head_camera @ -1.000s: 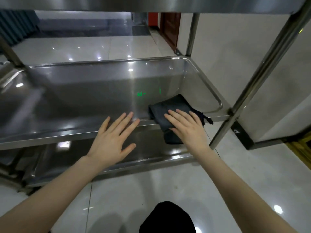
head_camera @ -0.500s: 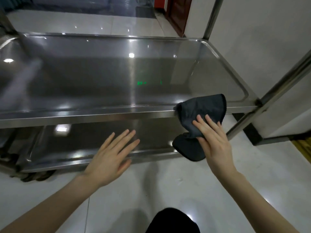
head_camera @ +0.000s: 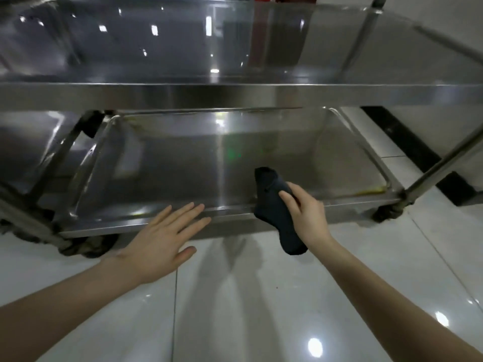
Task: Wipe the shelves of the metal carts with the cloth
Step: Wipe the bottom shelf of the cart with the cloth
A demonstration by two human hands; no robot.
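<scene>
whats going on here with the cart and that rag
A person is crouched at a metal cart, working at its bottom shelf. Their right hand grips a dark cloth draped over the shelf's front rim, one end on the shelf and the other hanging toward the floor. The left hand is open, fingers spread, fingertips at that same rim. Some yellowish residue sits in the shelf's front right corner.

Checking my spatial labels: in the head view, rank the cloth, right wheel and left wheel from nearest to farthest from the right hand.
1. Cloth, gripped in the right hand itself, over the bottom shelf front rim.
2. Right wheel, under the shelf's right front corner.
3. Left wheel, under the left front corner, beyond the left hand.
</scene>
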